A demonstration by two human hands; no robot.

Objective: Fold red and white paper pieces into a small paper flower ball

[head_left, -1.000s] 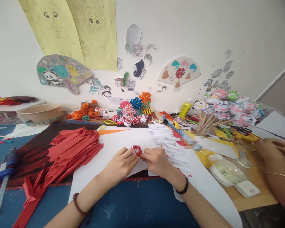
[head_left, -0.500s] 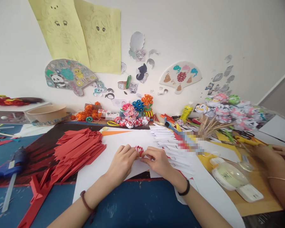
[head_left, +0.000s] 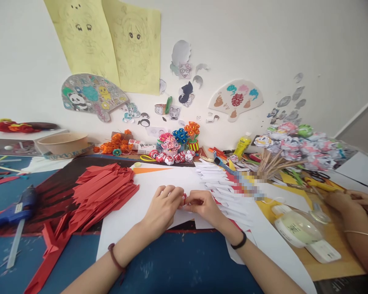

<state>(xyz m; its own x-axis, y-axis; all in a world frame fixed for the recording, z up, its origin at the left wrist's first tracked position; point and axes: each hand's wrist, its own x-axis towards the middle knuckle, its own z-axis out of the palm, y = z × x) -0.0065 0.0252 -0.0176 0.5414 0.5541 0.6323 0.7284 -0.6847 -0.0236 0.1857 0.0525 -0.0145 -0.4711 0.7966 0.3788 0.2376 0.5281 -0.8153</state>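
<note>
My left hand (head_left: 166, 204) and my right hand (head_left: 205, 207) meet over the white paper sheet (head_left: 122, 228). Between their fingertips is a small red and white folded paper piece (head_left: 184, 199), mostly hidden by the fingers. Both hands are closed on it in a pinch. Left of them lies a heap of folded red paper strips (head_left: 104, 192). A row of folded white paper strips (head_left: 216, 179) lies just beyond my right hand. Several finished red and white paper balls (head_left: 168, 158) sit in a line at the back.
At the left lies a blue glue gun (head_left: 21, 208) with a glue stick. To the right are a clear bottle (head_left: 297, 228), a bundle of paper flowers on sticks (head_left: 270, 163) and a co-worker's hands (head_left: 346, 202). Small flower pots (head_left: 194, 145) line the wall.
The paper piece, whose patterned top showed between my hands before, is now mostly covered by my fingers. My left hand has turned and closed in over it. The view has shifted slightly.
</note>
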